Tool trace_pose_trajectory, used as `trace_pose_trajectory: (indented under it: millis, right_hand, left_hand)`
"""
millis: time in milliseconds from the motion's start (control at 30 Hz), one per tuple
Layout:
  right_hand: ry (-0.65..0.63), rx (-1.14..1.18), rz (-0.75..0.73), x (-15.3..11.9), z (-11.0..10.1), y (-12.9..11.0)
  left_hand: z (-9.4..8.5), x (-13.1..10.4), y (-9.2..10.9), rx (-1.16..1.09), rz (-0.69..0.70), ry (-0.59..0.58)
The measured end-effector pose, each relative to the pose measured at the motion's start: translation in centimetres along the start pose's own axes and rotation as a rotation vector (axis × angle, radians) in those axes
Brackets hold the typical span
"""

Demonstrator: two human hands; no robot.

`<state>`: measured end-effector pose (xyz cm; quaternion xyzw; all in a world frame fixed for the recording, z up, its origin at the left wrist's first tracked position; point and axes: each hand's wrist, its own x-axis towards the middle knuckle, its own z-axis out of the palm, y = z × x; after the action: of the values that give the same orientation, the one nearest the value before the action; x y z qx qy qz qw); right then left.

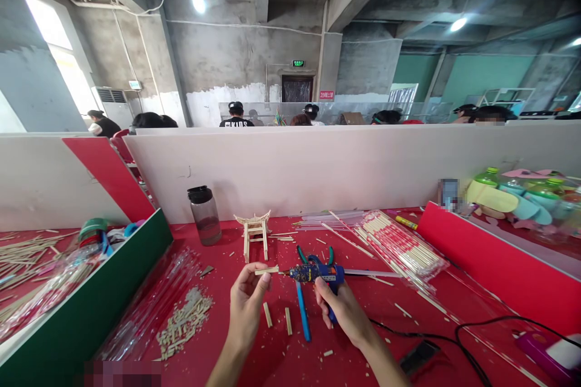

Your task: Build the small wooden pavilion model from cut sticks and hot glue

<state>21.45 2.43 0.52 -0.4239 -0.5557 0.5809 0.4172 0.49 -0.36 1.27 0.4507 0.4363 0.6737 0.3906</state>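
Observation:
Between its thumb and fingers, my left hand (247, 299) pinches a short piece of wooden stick (267, 270). My right hand (342, 308) is wrapped round the handle of a blue glue gun (313, 273). The gun's nozzle points left and meets, or nearly meets, the stick's right end; a clear glue stick (370, 273) juts from its back. Behind my hands stands a small wooden stick model (256, 236) with a roof-like top on legs. Two short stick pieces (288, 321) and a blue bar-like tool (303, 311) lie between my forearms. Green-handled pliers (330, 254) are partly hidden behind the gun.
A dark-lidded water bottle (204, 216) stands back left. Cut stick bits (184, 320) and clear plastic wrappers (149, 299) lie left. Packed chopsticks (402, 242) lie right, and a black cable (422, 334) runs rightward. Green (91, 308) and red (503, 266) side panels border the table. Several people sit beyond the partition (295, 169).

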Motion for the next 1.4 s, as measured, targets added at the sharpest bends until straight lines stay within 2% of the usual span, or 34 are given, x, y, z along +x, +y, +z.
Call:
trace_pose_trajectory:
  millis: [333,767,1100,1400]
  right_hand:
    - [0.052,0.004,-0.023,0.1,0.07,-0.03]
    - [0.018,-0.02,0.013,0.09,-0.07,-0.22]
    - [0.052,-0.01,0.005,0.03,-0.03,-0.55]
    - [0.024,-0.026,0.016,-0.2,-0.17,-0.8]
  left_hand:
    - [0.11,-0.06,-0.04,0.004,0.002,-0.032]
    - [0.09,-0.03,0.49,0.033,0.002,0.015]
    - [-0.02,-0.06,-0.11,0.013,0.005,-0.042]
    - [-0.18,0.06,-0.13,0.015,0.006,-0.022]
